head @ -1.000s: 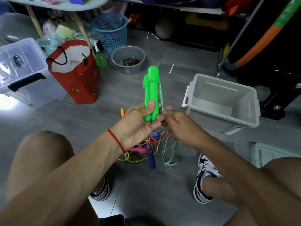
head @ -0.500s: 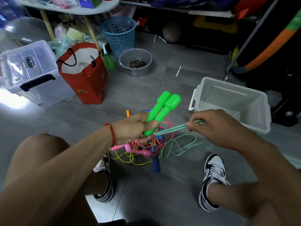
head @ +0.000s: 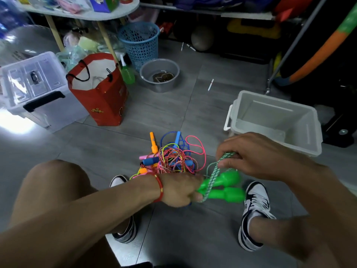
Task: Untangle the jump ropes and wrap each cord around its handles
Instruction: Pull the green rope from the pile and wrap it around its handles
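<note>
Fingers (head: 228,163) pinch cord (head: 213,171) beside bin (head: 229,117)

Tangled ropes (head: 173,157) on grey floor (head: 185,238)

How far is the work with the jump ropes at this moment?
Done: the green rope is out of the pile. In hand: the left hand grips both green handles while the right hand holds the green-white cord looped over them. Left: the tangled pile of other ropes on the floor.
</note>
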